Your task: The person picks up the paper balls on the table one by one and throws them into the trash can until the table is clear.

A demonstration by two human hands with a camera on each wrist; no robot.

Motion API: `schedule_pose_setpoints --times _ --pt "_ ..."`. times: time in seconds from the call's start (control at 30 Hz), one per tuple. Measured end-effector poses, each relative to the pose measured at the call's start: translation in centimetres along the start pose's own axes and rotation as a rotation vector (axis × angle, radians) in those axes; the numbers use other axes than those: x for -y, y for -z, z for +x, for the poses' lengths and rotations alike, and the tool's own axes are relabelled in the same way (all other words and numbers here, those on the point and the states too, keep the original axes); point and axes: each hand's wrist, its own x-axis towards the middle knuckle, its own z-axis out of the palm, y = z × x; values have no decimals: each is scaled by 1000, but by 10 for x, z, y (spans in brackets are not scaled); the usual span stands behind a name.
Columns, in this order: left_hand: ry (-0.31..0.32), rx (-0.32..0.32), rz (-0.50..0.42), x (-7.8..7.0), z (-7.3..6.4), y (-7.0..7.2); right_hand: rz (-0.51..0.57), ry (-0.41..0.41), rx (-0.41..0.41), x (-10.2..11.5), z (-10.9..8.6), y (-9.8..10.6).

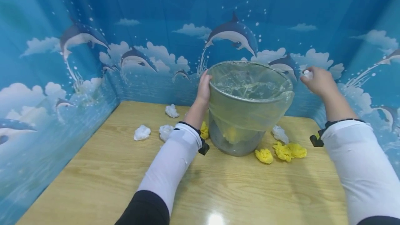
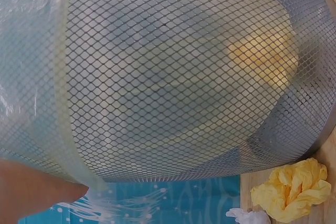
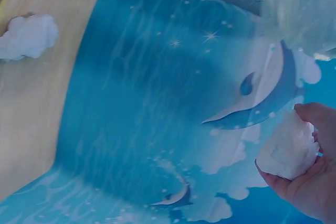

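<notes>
A grey mesh wastebasket [image 1: 240, 138] stands on the table, lined with a translucent yellowish bag [image 1: 247, 114] folded over its rim. Through the mesh, a yellow crumpled ball [image 2: 268, 59] shows low inside the bag. My left hand [image 1: 204, 88] grips the basket's rim and liner at the left side; most of its fingers are hidden. To the right of the basket, at about rim height, my right hand [image 1: 320, 81] holds a white crumpled paper ball [image 3: 289, 145] between thumb and fingers, apart from the bag.
Several white crumpled balls [image 1: 142, 132] lie left of the basket, and another white ball [image 1: 280, 134] lies to its right. Yellow balls [image 1: 264, 156] sit by the basket's right front, with a yellow one [image 1: 204, 130] at its left. A dolphin-print curtain [image 1: 150, 27] surrounds the wooden table [image 1: 103, 169].
</notes>
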Motion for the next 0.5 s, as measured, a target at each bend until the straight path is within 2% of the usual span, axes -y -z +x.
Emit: schedule_pose_setpoints --times 0.23,0.5 --pt "-8 6 2 0 -1 0 40 31 -29 22 0 13" --pt "3 1 1 1 0 0 70 100 -19 52 -6 20"
